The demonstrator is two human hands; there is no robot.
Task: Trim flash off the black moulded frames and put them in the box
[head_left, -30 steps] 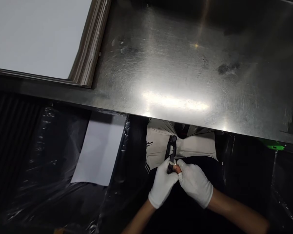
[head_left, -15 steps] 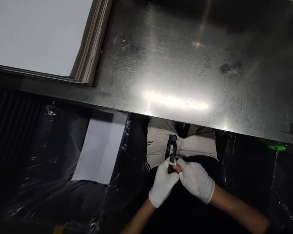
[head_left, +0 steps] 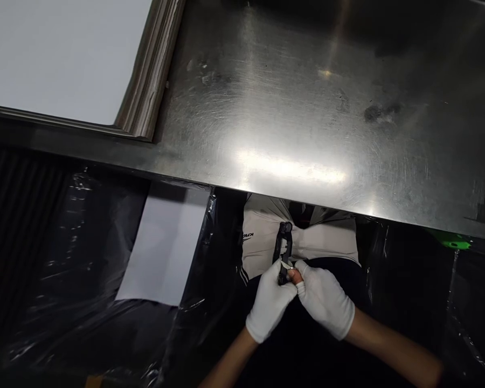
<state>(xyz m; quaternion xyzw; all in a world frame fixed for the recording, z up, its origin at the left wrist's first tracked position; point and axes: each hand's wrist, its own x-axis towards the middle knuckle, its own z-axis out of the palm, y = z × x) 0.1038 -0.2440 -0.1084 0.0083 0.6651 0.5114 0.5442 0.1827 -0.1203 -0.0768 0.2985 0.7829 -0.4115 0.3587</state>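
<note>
Both my hands wear white gloves and meet below the front edge of the steel table (head_left: pixel 291 124). My left hand (head_left: pixel 270 303) is closed around the lower part of a small black tool (head_left: pixel 284 249) that points up toward the table edge. My right hand (head_left: pixel 326 299) is pinched against the same tool, with one bare fingertip showing through the glove at the tool's base. The tool's lower end is hidden inside my fingers. Behind the tool lie my white trousers (head_left: pixel 327 245).
A white panel in a brown moulded frame (head_left: pixel 147 81) lies on the table's far left. Below the table edge, crinkled black plastic sheeting (head_left: pixel 76 258) surrounds a white sheet (head_left: pixel 161 248). A green object (head_left: pixel 452 242) pokes out at the right under the edge.
My hands and the tool have barely shifted, rising slightly toward the table edge. Nothing was let go or picked up.
</note>
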